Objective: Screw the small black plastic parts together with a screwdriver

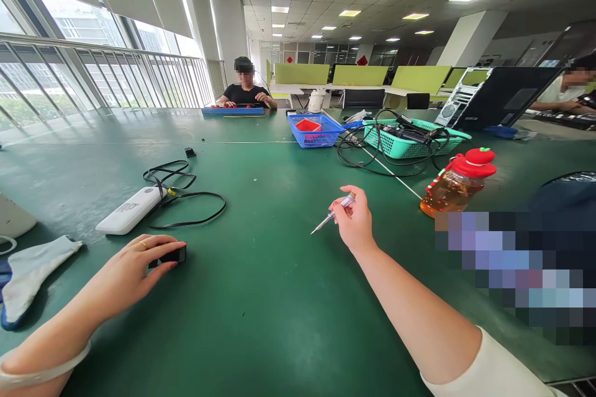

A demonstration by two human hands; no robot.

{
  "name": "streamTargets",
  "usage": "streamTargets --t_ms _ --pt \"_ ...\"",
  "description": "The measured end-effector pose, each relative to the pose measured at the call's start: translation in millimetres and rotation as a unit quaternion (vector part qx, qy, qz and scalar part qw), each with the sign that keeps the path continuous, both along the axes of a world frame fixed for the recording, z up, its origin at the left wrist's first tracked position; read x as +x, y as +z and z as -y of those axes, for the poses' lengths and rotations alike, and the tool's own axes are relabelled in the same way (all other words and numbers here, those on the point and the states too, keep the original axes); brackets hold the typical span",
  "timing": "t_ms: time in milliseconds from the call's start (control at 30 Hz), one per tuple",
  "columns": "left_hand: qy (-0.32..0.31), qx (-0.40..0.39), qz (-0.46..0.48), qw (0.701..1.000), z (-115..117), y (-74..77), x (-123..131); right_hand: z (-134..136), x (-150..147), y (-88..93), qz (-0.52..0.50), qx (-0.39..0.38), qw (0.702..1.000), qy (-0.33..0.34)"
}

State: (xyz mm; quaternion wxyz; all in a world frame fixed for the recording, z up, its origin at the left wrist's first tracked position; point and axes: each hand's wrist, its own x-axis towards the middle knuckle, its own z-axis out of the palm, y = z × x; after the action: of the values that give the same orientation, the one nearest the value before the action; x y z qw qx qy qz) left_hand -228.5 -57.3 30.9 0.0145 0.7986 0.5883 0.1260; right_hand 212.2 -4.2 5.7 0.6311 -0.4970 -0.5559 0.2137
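Observation:
On the green tabletop, my left hand is closed around a small black box-shaped object, gripped between the thumb and fingers; much of it is hidden by the hand. My right hand pinches a small screwdriver with a thin metal shaft and a pale handle. Its tip points down and to the left, well apart from the black object. A white power bank with a black cable lies just beyond my left hand.
To the right stands a red-lidded bottle. Farther back are a blue basket, a teal basket with tangled cables and a tilted black panel. At left lies a glove. A person sits across the table.

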Motion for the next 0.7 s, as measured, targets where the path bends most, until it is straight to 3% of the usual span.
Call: streamTargets --t_ms 233,500,700 --pt "0.027 -0.013 0.013 0.999 -0.5 3.7 -14.6 0.0 0.3 -0.5 -0.001 0.003 1.000 -0.001" --pt "0.069 -0.050 0.024 0.996 1.5 14.8 -7.5 -0.3 0.0 -0.9 0.002 0.004 1.000 0.000" --pt "0.102 -0.022 0.014 0.994 1.6 13.6 -8.7 0.1 -0.2 0.6 0.000 -0.002 1.000 0.001"
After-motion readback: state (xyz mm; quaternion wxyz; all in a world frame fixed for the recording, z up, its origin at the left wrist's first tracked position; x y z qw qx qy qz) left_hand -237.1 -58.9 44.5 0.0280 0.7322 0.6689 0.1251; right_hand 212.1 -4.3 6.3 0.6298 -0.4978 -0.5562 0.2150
